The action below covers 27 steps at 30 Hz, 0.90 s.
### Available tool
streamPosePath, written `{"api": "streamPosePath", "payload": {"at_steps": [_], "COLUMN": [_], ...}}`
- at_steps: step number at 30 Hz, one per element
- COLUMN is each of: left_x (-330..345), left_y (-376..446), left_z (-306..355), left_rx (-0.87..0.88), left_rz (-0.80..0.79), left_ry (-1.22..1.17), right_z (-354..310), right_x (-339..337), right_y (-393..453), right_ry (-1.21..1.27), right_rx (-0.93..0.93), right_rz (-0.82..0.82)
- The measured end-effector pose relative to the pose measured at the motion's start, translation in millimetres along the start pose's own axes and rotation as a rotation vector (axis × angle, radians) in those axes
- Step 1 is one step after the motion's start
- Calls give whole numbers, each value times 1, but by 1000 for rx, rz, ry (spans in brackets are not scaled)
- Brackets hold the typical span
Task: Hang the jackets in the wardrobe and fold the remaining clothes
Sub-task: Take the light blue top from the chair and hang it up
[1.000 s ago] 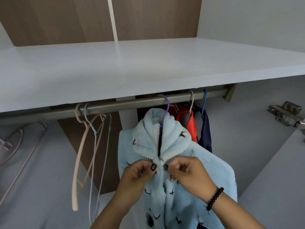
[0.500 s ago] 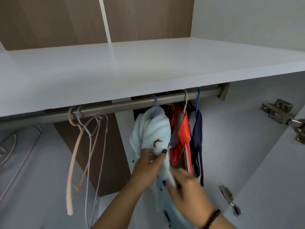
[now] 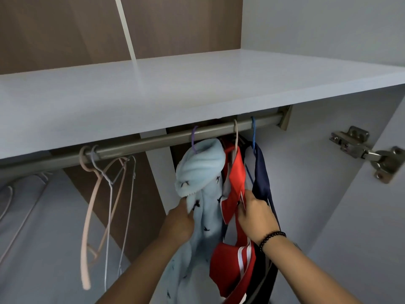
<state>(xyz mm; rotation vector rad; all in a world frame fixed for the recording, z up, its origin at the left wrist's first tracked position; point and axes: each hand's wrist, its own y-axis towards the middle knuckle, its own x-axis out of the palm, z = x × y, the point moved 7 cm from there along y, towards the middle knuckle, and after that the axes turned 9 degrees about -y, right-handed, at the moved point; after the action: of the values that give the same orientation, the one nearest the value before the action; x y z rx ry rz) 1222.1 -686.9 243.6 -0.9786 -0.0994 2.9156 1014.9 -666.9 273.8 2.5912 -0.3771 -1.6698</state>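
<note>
A fluffy light blue jacket [image 3: 200,170] with small dark bird prints hangs on a purple hanger from the wardrobe rail [image 3: 140,145], turned side-on. My left hand [image 3: 180,218] grips its front edge just below the collar. Right beside it hang a red jacket [image 3: 236,176] with white trim and a navy jacket [image 3: 262,172]. My right hand [image 3: 255,212] holds the red jacket's front edge, its fingers curled round the cloth between the red and navy garments.
Several empty hangers [image 3: 105,194], pink and pale wire, dangle on the rail at the left. A white shelf [image 3: 197,84] spans above the rail. The wardrobe's white side wall and a metal door hinge [image 3: 363,150] stand at the right.
The blue jacket, first facing me with both hands at its collar, has turned side-on along the rail. My right hand has moved from the blue jacket to the red one.
</note>
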Motion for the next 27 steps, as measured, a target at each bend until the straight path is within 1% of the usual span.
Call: {"api": "streamPosePath", "payload": {"at_steps": [3,6,8,10,11,14,18,22,25,27], "left_x": [33,65,83,95,99,111,116,122,131,133], "left_y": [2,3,3,3,3,4,3,-9,-20,-30], "left_z": [29,59,74,85,90,104,107,103,93,89], "left_rx": [81,114,122,143,147,198,170,138,80,76], "left_rz": [-50,-80,-104,-99,-94,-113,-95,-63,-83,-78], "left_ry": [-19,-54,-49,-50,-57,-94,-201,-231,-190,-195], "right_z": [6,14,22,27,30,50,64,73,82,84], "right_x": [-12,-27,-41,-58,-64,-67,-63,-51,-39,-33], "right_y": [-5,-10,-11,-13,-12,-4,-3,-11,-17,-22], "right_ry": [13,51,30,-31,-67,-156,-83,-64,-7,40], "right_rx": [-50,-23,9,-59,-90,-73,-110,-168,-180,-222], "right_rz": [80,163,218,299,306,259,271,273,207,178]}}
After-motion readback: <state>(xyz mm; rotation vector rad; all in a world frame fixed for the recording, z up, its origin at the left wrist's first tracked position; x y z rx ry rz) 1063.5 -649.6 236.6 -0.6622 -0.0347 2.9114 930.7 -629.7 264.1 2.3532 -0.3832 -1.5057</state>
